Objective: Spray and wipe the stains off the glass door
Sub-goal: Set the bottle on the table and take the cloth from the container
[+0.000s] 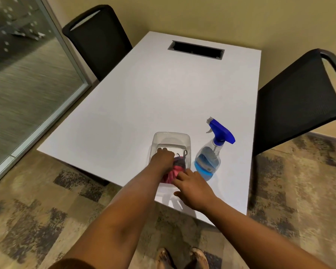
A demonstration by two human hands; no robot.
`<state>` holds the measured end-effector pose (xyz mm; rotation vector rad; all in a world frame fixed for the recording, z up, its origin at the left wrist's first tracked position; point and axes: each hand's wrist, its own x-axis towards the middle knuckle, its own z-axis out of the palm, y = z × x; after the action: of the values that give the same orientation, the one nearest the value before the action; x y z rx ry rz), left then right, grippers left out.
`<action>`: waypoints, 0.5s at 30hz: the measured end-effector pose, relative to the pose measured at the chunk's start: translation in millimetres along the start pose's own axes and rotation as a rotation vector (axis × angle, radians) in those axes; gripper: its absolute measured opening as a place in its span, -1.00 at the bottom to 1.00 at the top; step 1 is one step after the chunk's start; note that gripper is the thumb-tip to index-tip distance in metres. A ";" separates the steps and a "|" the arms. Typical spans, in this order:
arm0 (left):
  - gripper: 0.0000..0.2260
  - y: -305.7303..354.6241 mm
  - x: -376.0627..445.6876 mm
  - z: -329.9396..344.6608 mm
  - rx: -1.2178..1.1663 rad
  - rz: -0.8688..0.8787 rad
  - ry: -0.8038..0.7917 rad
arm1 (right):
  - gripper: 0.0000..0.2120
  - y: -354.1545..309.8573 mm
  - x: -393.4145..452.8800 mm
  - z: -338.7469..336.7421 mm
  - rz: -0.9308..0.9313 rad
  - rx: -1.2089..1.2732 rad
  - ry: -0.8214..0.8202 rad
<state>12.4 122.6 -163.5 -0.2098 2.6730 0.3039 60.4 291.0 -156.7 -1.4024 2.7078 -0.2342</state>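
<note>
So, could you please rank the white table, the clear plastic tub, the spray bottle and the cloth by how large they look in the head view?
1. white table
2. clear plastic tub and spray bottle: look alike, left unranked
3. cloth, partly hidden by the hands

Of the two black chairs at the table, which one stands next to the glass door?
The chair at the table's far left corner, beside the glass door. The other chair stands on the right side, away from the glass.
</note>
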 end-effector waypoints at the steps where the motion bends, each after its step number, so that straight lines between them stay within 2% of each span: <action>1: -0.78 1.1 -1.6 -5.2 -0.028 0.007 0.003 | -0.62 -0.8 1.6 1.5 0.012 -0.003 0.004; 4: -0.82 1.7 -8.2 -22.5 -0.100 0.031 0.042 | -0.73 -1.9 8.4 2.2 0.062 -0.001 0.007; 10: -0.72 -9.1 -31.8 -58.8 -0.312 -0.050 0.191 | -0.66 0.1 19.7 -0.6 0.138 0.083 -0.049; 13: -0.66 -12.1 -58.8 -71.1 -0.405 -0.097 0.286 | -0.65 -6.4 24.8 -18.0 0.270 0.240 -0.013; 15: -0.66 -12.1 -79.4 -75.7 -0.466 -0.127 0.359 | -0.66 -12.9 30.0 -33.3 0.408 0.454 0.068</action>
<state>54.7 100.1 -64.1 -0.6252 2.8755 0.9252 48.7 262.3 -121.7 -0.7191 2.6752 -0.8070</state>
